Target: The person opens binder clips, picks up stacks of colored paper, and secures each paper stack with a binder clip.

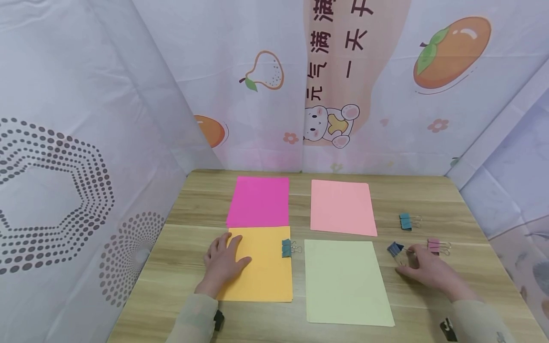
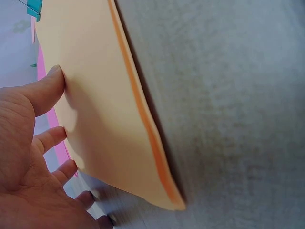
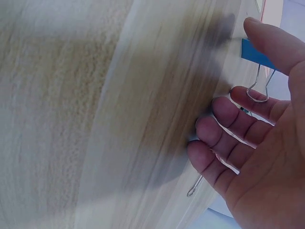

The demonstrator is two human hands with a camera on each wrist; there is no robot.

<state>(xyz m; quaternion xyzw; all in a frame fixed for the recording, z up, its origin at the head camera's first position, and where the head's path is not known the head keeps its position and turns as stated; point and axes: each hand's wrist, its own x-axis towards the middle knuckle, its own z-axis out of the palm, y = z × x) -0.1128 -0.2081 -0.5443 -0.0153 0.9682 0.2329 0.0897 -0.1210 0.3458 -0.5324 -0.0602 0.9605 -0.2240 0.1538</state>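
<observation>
Head view: left hand [image 1: 224,263], fingers spread, rests on yellow paper [image 1: 266,281]; teal clip [image 1: 286,249] on its right edge. Right of pale green paper [image 1: 347,281]: blue clip [image 1: 395,249], probably light, stiff; hold by wire handles [image 3: 258,100]. Right hand [image 1: 431,271] there, pinch unclear.

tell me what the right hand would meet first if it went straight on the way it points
Probably the dark blue binder clip: in the head view it lies just ahead of the right hand, though whether they touch is unclear.
</observation>
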